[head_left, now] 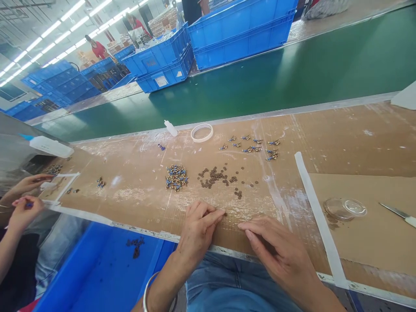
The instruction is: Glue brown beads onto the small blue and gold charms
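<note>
My left hand [199, 227] is at the front edge of the cardboard-covered table, thumb and forefinger pressed together. A tiny dark spot shows at their tips, too small to name. My right hand [277, 249] is a short way to the right, thumb and forefinger tips nearly together; whatever is between them cannot be made out. Beyond both hands lies a loose scatter of small brown discs [214, 177]. Left of it sits a heap of small blue-and-gold figures [177, 177]. Several more figures [256, 148] are spread out behind the discs.
A tape roll [202, 133] and a small white bottle [170, 128] stand at the back. On the right are a clear round lid [345, 209] and a knife [398, 212]. A co-worker's hands [26, 203] work at left. Blue crates [240, 32] stand beyond the green belt [260, 84].
</note>
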Demonstrator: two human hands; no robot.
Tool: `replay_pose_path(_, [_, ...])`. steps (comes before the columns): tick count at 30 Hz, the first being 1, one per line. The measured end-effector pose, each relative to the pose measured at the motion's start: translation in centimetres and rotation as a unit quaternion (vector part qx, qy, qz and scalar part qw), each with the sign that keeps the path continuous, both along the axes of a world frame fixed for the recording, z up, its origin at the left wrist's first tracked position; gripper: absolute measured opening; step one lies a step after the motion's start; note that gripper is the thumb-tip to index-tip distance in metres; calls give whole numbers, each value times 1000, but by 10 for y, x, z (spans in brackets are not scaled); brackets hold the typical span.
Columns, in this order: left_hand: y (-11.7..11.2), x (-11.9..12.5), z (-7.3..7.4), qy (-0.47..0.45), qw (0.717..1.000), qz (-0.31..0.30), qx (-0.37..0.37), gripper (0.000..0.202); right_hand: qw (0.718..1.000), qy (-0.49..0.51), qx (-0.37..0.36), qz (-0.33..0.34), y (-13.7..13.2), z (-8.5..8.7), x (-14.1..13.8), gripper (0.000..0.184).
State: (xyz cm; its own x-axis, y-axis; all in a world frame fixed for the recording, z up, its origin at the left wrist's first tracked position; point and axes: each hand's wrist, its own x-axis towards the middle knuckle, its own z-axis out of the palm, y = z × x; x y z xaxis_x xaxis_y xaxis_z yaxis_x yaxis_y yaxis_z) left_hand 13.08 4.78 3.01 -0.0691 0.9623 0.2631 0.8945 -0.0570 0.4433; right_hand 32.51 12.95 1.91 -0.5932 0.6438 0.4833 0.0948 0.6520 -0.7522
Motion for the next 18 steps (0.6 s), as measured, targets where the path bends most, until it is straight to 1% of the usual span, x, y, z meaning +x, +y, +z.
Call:
replay_pose_path(4, [-6,-3,2,-23,1000,4,-10,25,1000,8,-5,-1,-1,0,1,20])
replay_pose_path(10, [-6,0,2,6,1000,-1,5,23,1000,10,-7,4,-2,0,2,16])
replay_pose_path(15, [-6,2,1,3,1000,-1,3,23,1000,3,-3,-2,-2,1,1,15])
replay_pose_path(17, [-9,-2,1,-5,1000,13,5,24,1000,1,1,-5,-2,2,1,16])
replay_pose_path(18, [-11,-6,1,-10,999,33,7,23,1000,-1,3,-7,-2,2,1,16])
